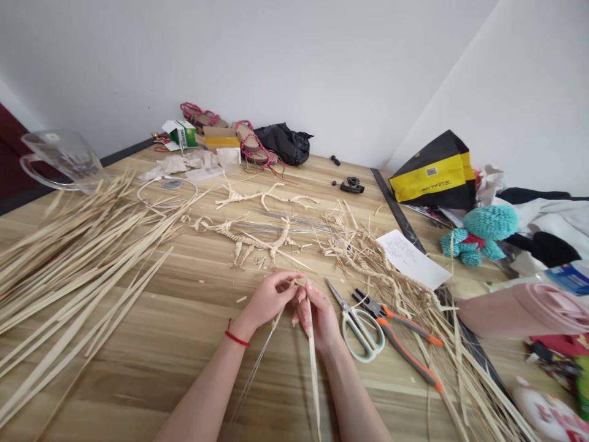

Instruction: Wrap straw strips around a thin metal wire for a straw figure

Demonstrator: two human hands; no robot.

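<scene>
so both hands are up close together over the wood-grain table (pixel 138 368), pinching a narrow pale straw strip (pixel 313 362) right at the fingertips. the left hand (pixel 269 301), with a red string bracelet (pixel 237 336) on the wrist, has its fingers curled in and clamped near the top of the strip, and the right hand (pixel 319 319) closes in from the other side, so the two grips are basically touching. the strip runs down past the right hand toward the near edge of the table, and some thin wires (pixel 257 368) drop from around the left hand's grip, though i can't tell exactly where they're pinched. just right of the hands are scissors with pale green handles (pixel 359 331) and orange-and-grey pliers (pixel 405 337), lying beside a messy heap of loose straw (pixel 368 258) with a handwritten paper note (pixel 411 258) on its far side. straight ahead are two branching woven straw pieces (pixel 243 236) (pixel 262 196), and a big bundle of long straw strips (pixel 78 245) fills the left side. further back there's a glass pitcher (pixel 62 159), woven sandals with pink cord (pixel 251 144), a black plastic bag (pixel 283 142), a black-and-yellow bag (pixel 432 172) and a teal crochet toy (pixel 481 233).
</scene>
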